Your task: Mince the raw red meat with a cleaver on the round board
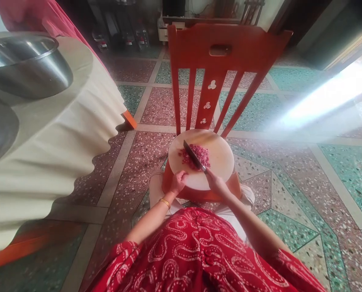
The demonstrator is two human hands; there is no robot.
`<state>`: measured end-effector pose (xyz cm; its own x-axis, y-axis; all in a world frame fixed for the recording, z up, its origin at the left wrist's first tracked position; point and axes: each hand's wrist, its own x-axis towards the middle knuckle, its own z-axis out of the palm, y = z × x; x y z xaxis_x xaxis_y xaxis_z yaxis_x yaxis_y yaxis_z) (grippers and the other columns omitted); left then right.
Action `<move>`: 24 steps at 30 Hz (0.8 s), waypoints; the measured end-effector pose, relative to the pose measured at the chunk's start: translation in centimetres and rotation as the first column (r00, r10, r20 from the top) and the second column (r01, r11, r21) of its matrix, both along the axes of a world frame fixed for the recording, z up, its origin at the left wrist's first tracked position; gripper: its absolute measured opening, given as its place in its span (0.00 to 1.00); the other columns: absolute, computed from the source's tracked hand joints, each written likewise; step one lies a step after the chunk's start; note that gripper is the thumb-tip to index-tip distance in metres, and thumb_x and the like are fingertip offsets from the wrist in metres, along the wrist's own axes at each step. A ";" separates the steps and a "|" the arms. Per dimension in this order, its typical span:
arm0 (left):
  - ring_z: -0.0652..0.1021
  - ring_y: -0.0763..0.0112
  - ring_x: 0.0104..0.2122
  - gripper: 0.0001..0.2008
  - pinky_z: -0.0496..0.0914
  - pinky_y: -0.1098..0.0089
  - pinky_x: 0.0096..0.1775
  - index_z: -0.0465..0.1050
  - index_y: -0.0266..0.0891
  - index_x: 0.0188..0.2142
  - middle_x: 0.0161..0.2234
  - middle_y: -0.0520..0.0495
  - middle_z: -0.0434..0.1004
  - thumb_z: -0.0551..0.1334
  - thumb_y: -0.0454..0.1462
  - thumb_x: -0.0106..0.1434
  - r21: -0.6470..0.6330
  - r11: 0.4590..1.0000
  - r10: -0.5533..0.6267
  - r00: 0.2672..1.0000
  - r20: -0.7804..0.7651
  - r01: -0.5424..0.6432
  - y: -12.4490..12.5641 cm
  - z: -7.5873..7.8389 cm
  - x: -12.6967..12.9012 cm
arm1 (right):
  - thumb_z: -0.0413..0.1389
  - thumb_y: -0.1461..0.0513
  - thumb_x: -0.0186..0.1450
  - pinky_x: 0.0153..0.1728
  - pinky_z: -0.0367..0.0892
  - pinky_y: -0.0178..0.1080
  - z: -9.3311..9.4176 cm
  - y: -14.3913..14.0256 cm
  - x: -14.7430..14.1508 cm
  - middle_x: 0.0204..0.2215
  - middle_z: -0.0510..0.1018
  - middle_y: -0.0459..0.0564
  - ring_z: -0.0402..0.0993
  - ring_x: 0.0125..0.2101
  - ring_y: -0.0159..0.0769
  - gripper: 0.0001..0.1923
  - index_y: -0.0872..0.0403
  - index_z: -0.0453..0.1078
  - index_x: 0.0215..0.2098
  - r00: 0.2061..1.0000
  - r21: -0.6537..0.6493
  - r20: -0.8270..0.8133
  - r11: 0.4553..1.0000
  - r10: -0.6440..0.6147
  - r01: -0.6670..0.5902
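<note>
No words, numbers or brands can be read; the clear bottles (142, 37) in the dim background carry small reddish labels (129, 41), too blurred to make out

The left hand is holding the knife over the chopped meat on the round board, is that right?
Not quite: the head view shows the right hand holding the knife over the chopped meat on the round board. The left hand is at the board's near edge.
</note>
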<state>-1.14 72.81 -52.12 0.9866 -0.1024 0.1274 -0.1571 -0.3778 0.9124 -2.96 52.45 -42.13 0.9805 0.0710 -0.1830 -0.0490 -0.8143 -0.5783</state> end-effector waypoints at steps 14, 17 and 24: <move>0.74 0.70 0.33 0.09 0.67 0.71 0.37 0.72 0.37 0.32 0.31 0.48 0.75 0.53 0.33 0.60 0.005 1.000 -0.002 1.000 0.019 0.002 0.0 0.0 0.0 | 0.44 0.57 0.67 0.41 0.69 0.40 0.6 -0.3 0.0 0.39 0.79 0.51 0.76 0.40 0.42 0.23 0.48 0.60 0.60 0.992 0.020 0.123 1.000 0.010 -0.013; 0.74 0.71 0.32 0.09 0.67 0.71 0.38 0.72 0.38 0.32 0.31 0.48 0.75 0.52 0.33 0.61 0.011 1.000 -0.009 0.999 0.035 0.009 -0.1 0.1 0.0 | 0.43 0.57 0.68 0.40 0.69 0.40 1.0 -0.1 -0.2 0.42 0.78 0.52 0.76 0.40 0.43 0.25 0.47 0.54 0.63 0.990 0.010 0.139 1.000 -0.008 0.007; 0.74 0.70 0.32 0.08 0.68 0.70 0.37 0.72 0.38 0.32 0.30 0.47 0.75 0.53 0.33 0.60 0.007 1.000 -0.004 1.000 0.023 0.003 -0.1 0.1 0.0 | 0.45 0.58 0.67 0.43 0.69 0.39 1.7 -0.7 0.2 0.46 0.76 0.51 0.74 0.43 0.42 0.23 0.48 0.60 0.60 0.993 0.038 0.113 0.999 0.022 -0.026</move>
